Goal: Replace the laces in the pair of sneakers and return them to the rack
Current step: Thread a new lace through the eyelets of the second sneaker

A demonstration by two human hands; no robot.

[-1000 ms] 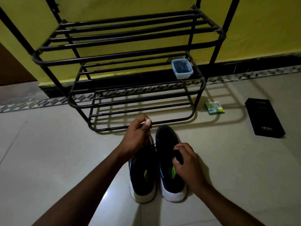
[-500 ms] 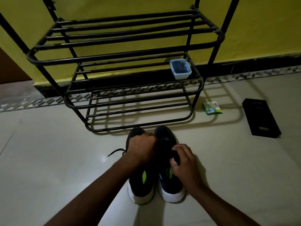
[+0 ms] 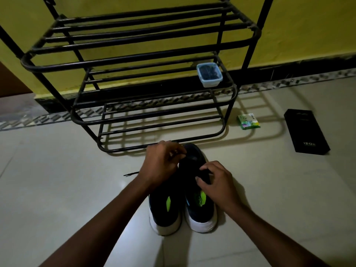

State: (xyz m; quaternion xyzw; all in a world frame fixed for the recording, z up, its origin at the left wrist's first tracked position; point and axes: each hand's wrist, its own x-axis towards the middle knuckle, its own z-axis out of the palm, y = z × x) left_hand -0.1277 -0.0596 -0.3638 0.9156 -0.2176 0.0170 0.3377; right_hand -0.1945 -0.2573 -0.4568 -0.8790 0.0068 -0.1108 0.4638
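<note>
The two sneakers are standing side by side on the tiled floor (image 3: 57,189), just in front of the black metal rack (image 3: 134,60). Their long axes are running away from the person, with white heels nearest and toes pointing at the rack's bottom rail. The left sneaker (image 3: 163,212) and right sneaker (image 3: 200,218) are lying parallel and almost touching.

The left hand (image 3: 161,162) is hovering over the left sneaker's front, fingers curled and pinching a thin black lace (image 3: 131,174), whose loose end is trailing out to the left across the floor. The right hand (image 3: 217,182) is gripping the right sneaker at its lacing area, fingertips curled into the dark upper.

A small clear container (image 3: 209,74) is sitting on the rack's middle shelf. A green packet (image 3: 248,121) and a black box (image 3: 306,132) are lying on the floor to the right.
</note>
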